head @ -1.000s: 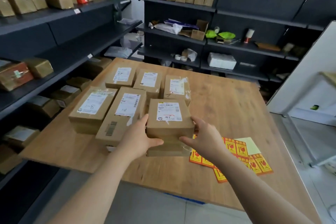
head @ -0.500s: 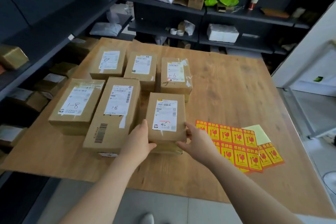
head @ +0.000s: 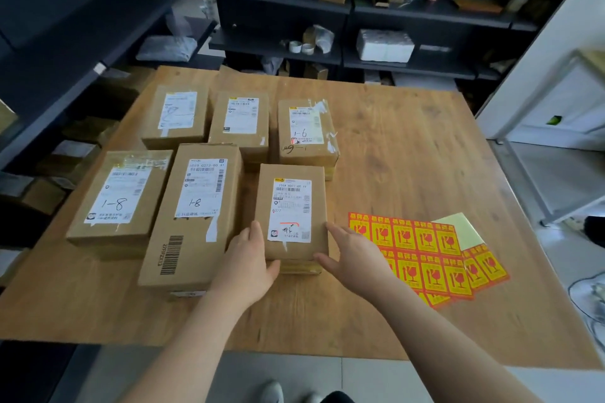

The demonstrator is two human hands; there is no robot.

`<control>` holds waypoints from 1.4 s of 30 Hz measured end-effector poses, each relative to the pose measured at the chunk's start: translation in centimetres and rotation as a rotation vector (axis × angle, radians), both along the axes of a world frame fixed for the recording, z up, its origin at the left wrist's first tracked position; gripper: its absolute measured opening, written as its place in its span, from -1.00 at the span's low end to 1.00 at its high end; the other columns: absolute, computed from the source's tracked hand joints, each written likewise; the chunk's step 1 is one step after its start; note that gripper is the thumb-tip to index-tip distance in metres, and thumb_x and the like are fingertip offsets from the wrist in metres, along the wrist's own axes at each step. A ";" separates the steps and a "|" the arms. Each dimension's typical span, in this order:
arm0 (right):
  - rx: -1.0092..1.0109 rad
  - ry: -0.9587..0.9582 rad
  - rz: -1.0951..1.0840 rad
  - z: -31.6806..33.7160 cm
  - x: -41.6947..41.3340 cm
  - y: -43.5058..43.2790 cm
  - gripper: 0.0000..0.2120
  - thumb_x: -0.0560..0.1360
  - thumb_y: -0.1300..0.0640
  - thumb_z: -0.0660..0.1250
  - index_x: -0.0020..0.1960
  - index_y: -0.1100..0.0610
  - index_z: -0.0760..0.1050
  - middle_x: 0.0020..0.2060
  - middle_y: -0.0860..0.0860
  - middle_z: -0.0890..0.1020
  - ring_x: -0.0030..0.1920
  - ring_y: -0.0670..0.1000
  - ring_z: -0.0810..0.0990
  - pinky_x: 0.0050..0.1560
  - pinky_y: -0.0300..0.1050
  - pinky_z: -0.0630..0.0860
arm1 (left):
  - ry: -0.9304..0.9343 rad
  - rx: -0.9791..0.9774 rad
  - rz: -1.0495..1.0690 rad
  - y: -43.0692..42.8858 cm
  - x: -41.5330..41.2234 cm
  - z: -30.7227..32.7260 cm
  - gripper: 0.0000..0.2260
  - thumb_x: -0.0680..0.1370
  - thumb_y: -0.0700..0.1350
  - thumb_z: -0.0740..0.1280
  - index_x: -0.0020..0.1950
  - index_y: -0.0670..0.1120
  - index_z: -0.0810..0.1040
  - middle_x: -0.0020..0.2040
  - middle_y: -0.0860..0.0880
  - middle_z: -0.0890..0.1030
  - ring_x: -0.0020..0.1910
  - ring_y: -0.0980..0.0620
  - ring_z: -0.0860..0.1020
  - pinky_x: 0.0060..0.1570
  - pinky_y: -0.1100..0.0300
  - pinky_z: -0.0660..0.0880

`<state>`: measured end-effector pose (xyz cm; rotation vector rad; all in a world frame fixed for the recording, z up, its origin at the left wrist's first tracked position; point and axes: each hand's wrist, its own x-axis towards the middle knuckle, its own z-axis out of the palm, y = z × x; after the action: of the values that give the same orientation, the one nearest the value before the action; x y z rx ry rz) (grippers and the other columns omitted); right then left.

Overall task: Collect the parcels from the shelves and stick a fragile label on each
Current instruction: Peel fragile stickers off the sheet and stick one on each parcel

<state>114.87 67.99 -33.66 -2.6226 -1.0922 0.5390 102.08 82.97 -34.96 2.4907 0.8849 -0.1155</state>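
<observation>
— What stood in front of you?
— Dark shelving [head: 278, 3] ran along the back and the left. The wooden surface [head: 409, 147] stood before it. Six cardboard parcels lay on its left half in two rows of three, each with a white shipping slip facing up.
— Which one were you handling?
— The near-right parcel [head: 291, 206], just beside the long parcel marked 1-8 [head: 193, 216]. A taped edge showed under its near end.
— And the labels?
— A sheet of red-and-yellow fragile labels [head: 422, 255] lay flat on the surface, right of that parcel, with a pale patch of bare backing at its far corner.
— Your hands?
— My left grip [head: 248, 262] was wide, fingers straight along the parcel's left side and thumb against its near edge. My right grip [head: 353, 255] was wide too, fingers spread and touching the right side, partly over the sheet.
</observation>
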 end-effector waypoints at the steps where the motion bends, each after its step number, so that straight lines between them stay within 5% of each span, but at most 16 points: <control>1: 0.008 -0.027 0.008 0.3 0.2 -0.2 -0.39 0.54 -0.14 0.25 0.50 0.04 0.18 0.39 0.03 0.41 0.32 0.09 0.45 0.21 0.00 0.47 | -0.045 0.029 -0.022 0.0 0.1 0.4 -0.40 0.53 0.04 0.30 0.46 -0.17 0.17 0.39 -0.06 0.34 0.35 -0.04 0.31 0.28 0.09 0.39; 9: 0.016 -0.133 -0.038 1.6 4.6 -5.2 -0.45 0.57 -0.08 0.22 0.49 0.07 0.20 0.43 0.02 0.37 0.36 0.10 0.40 0.26 -0.05 0.42 | -0.234 0.208 -0.144 -4.0 4.7 4.5 -0.54 0.57 0.01 0.25 0.44 -0.13 0.32 0.39 -0.04 0.40 0.35 -0.03 0.34 0.33 0.11 0.30; 17: -0.194 -0.072 -0.170 -1.8 13.4 -13.9 -0.54 0.57 0.00 0.26 0.42 0.11 0.32 0.35 0.04 0.44 0.29 0.10 0.47 0.16 -0.02 0.48 | -0.077 0.163 -0.326 -11.8 13.1 0.1 -0.63 0.57 0.03 0.23 0.34 -0.09 0.42 0.30 -0.02 0.47 0.28 -0.05 0.40 0.26 0.08 0.35; 24: -0.251 -0.014 -0.252 -5.5 20.4 -17.9 -0.67 0.56 0.05 0.26 0.29 0.13 0.45 0.23 0.05 0.48 0.06 0.11 0.58 -0.06 0.01 0.60 | 0.171 0.140 -0.361 -15.2 18.2 -5.9 -0.35 0.55 0.13 0.26 0.53 -0.11 0.10 0.55 -0.06 0.12 0.52 -0.07 0.06 0.48 0.06 0.07; 30: -0.209 0.027 -0.212 -7.3 22.9 -18.1 -0.52 0.52 0.00 0.34 0.40 0.09 0.37 0.27 0.05 0.43 0.25 0.10 0.44 0.17 0.00 0.50 | 0.227 0.131 -0.310 -15.8 18.0 -8.3 -0.22 0.50 0.22 0.29 0.56 -0.05 0.00 0.57 0.00 -0.01 0.53 -0.06 0.00 0.47 0.02 0.10; 36: -0.179 0.034 -0.169 -7.8 23.5 -17.7 -0.62 0.51 0.04 0.34 0.30 0.11 0.43 0.22 0.06 0.44 0.23 0.10 0.42 0.16 0.00 0.47 | 0.223 0.130 -0.294 -15.8 17.5 -8.3 -0.21 0.50 0.25 0.26 0.57 -0.03 -0.04 0.57 0.01 -0.04 0.54 -0.03 -0.02 0.48 0.03 0.10; 42: 0.073 0.292 -0.378 -7.2 23.2 -16.8 -0.67 0.47 0.25 0.36 0.13 0.03 0.32 -0.06 0.00 0.54 -0.18 -0.04 0.58 -0.34 -0.13 0.58 | 0.253 0.140 -0.256 -16.5 17.1 -7.8 -0.22 0.50 0.24 0.27 0.56 -0.04 -0.03 0.57 -0.01 -0.03 0.54 -0.05 -0.01 0.47 0.03 0.09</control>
<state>138.11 51.14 -40.89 -2.4947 -0.5034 0.7460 119.22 66.50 -42.73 2.7544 0.6857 -0.4788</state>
